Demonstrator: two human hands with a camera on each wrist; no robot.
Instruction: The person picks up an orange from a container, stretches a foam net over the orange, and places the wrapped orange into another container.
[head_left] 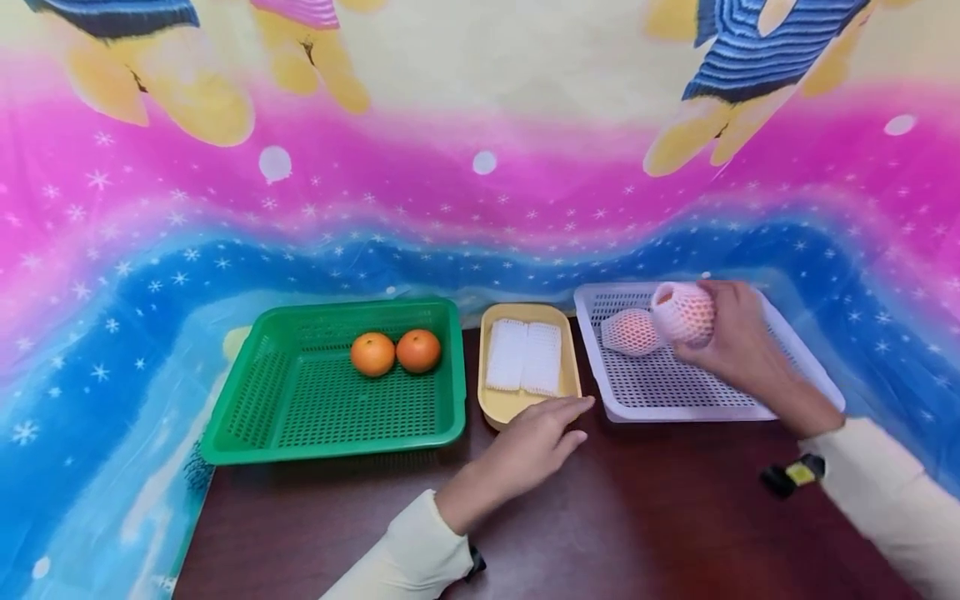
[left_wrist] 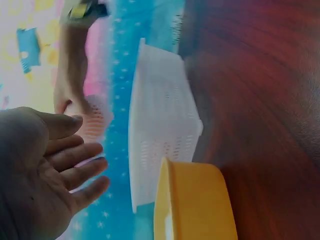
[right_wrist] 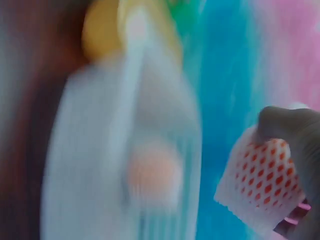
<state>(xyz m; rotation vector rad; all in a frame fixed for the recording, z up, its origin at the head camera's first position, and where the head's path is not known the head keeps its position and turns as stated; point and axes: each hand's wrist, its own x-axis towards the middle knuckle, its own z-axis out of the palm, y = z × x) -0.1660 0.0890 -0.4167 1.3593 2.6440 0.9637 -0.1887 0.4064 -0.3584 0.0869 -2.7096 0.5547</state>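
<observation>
My right hand [head_left: 731, 337] grips an orange fruit in a pink-white foam net sleeve [head_left: 684, 314], held above the white basket [head_left: 697, 412]. In the right wrist view the netted fruit [right_wrist: 265, 180] shows between thumb and fingers. Another netted fruit [head_left: 632, 332] lies in the basket's left part. My left hand [head_left: 528, 446], fingers fairly straight and holding nothing, hovers near the front of the yellow tray [head_left: 498, 412]. In the left wrist view the left palm [left_wrist: 30, 185] faces the camera. Two flat white foam net sleeves [head_left: 523, 357] lie side by side in that tray.
To the left, a green basket [head_left: 337, 454] holds two bare orange fruits [head_left: 372, 355] near its right side. All three containers stand in a row on a dark red-brown table [head_left: 600, 517]. A printed cloth [head_left: 480, 200] hangs behind them.
</observation>
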